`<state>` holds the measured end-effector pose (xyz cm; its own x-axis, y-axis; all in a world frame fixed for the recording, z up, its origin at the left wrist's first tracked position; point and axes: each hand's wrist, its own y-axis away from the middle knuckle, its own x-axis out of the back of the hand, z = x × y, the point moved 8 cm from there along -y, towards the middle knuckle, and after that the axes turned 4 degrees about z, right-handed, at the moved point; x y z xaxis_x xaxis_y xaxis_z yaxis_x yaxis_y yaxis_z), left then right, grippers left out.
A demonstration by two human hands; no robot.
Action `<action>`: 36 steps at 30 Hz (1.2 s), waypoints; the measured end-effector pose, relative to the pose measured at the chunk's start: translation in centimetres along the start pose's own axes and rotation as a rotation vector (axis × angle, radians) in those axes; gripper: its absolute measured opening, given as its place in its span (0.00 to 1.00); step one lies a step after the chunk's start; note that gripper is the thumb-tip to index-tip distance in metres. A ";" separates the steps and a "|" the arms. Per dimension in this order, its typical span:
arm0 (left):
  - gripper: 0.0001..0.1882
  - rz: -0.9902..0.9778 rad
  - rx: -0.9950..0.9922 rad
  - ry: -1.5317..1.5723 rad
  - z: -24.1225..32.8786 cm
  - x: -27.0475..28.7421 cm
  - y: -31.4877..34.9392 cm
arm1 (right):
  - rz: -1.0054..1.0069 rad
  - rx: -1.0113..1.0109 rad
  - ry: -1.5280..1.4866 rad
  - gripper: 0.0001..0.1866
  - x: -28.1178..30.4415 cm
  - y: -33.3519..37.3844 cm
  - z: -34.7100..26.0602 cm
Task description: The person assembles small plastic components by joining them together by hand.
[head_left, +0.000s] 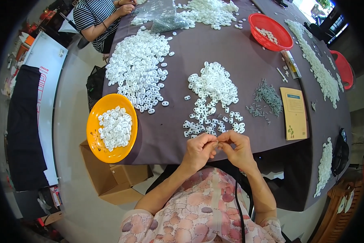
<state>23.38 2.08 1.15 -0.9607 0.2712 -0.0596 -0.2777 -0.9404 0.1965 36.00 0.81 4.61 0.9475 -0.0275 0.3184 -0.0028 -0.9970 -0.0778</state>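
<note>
My left hand (200,150) and my right hand (236,148) meet at the table's near edge, fingertips pinched together. Whatever they hold between them is too small and too covered by the fingers to name. Just beyond the fingers lie loose white plastic pieces with two holes (196,128), spread out from a heaped pile (215,83) of similar pieces. To the right of that pile is a scatter of small grey pins (269,97).
An orange plate (93,139) of white pieces stands at the left edge, near a large white heap (135,65). A tan booklet (294,115) lies right; a red basket (285,39) sits farther back. An open cardboard box (109,178) is on the floor. Another person (99,22) works far left.
</note>
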 end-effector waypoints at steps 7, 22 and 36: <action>0.03 0.037 -0.147 -0.143 0.5 0.7 -0.5 | -0.106 -0.112 -0.034 0.06 -1.2 -1.2 0.1; 0.04 0.124 0.112 0.373 -3.1 4.8 -0.2 | 0.003 0.161 0.496 0.11 -2.3 -7.6 0.2; 0.05 0.118 0.072 0.384 -2.5 2.9 -1.2 | 0.143 -0.266 -0.333 0.10 0.2 -5.2 4.5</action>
<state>20.92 3.46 -1.68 -0.9188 0.0529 -0.3911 -0.1779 -0.9401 0.2908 37.62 6.37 0.78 0.9827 -0.1850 -0.0029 -0.1822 -0.9700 0.1608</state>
